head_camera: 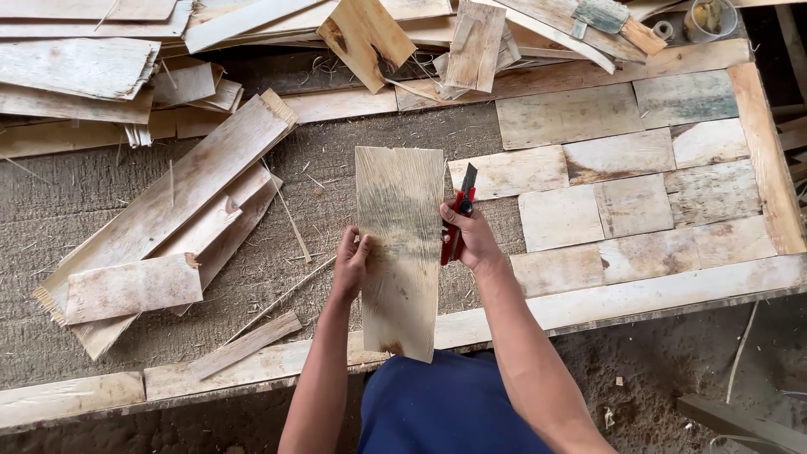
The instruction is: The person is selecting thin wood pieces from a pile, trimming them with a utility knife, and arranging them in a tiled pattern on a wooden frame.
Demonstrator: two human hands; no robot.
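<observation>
so the whole thing happens on a big low workbench topped with rough brownish matting, with pale wooden strips framing the near edge and the right edge. below the near edge there's just a dirt floor with scraps and dust on it, looks like a workshop.

the right half of the surface is already tiled with flat veneer pieces laid side by side like brickwork, greyish and tan, running up to the right-edge strip. along the far edge there's a messy heap of offcuts stacked every which way. near the left edge a few long veneer strips lie crossed on a slant, and one thin sliver sits close to the near edge.

in the far right corner there's a small round tub, whitish, plus a little roll of something just beside it. can't make out any labels or signs anywhere.

the veneer sheet is held upright-ish over the middle of the near edge, long side pointing away from the person. left hand is pinching its left edge. right hand is closed on the right edge and also gripping a red utility knife, blade end pointing to the far edge.
</observation>
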